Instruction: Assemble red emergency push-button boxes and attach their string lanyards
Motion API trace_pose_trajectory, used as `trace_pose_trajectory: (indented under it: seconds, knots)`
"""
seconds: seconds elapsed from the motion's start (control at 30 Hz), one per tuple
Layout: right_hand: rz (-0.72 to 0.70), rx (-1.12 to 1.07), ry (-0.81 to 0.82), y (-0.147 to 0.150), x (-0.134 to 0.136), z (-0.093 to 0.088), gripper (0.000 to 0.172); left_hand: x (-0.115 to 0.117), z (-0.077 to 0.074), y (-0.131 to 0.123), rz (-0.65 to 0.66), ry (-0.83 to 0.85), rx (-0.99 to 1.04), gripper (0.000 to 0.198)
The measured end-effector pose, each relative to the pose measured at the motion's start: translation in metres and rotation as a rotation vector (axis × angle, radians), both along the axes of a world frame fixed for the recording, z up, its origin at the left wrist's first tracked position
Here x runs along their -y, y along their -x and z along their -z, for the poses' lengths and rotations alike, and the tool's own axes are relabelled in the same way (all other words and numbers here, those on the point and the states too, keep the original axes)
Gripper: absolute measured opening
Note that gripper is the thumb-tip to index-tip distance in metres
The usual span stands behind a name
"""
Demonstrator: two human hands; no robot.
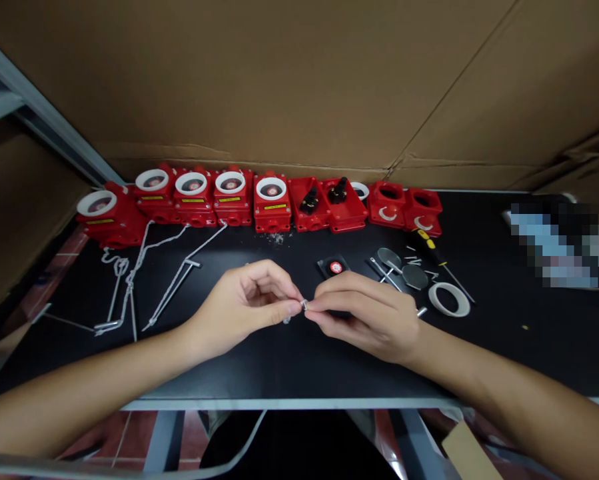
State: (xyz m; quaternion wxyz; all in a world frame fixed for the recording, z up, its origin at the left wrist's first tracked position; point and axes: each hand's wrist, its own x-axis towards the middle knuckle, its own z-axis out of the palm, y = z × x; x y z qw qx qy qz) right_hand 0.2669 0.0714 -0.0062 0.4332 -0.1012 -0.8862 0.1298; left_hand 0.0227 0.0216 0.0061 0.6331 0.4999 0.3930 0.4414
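Note:
My left hand and my right hand meet over the middle of the black table. Both pinch a tiny silver metal part between thumb and fingertips. The fingers of both hands are curled closed. Just behind my right hand lies a small black square piece with a red and white centre. A short metal piece pokes out at the right edge of my right hand.
A row of red housings with white rings lines the back edge, against brown cardboard. Thin metal rods and chains lie at left. A yellow-handled screwdriver, round metal discs, small screws and a white ring lie at right.

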Motion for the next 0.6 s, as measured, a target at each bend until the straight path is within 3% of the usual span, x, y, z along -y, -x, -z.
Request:
trace_pose_trajectory:
  seconds: [0.6]
  knots:
    - [0.035,0.002,-0.036,0.0023,0.001,0.0019,0.017,-0.0001,-0.0046,-0.0021,0.004,-0.072,-0.095,0.015]
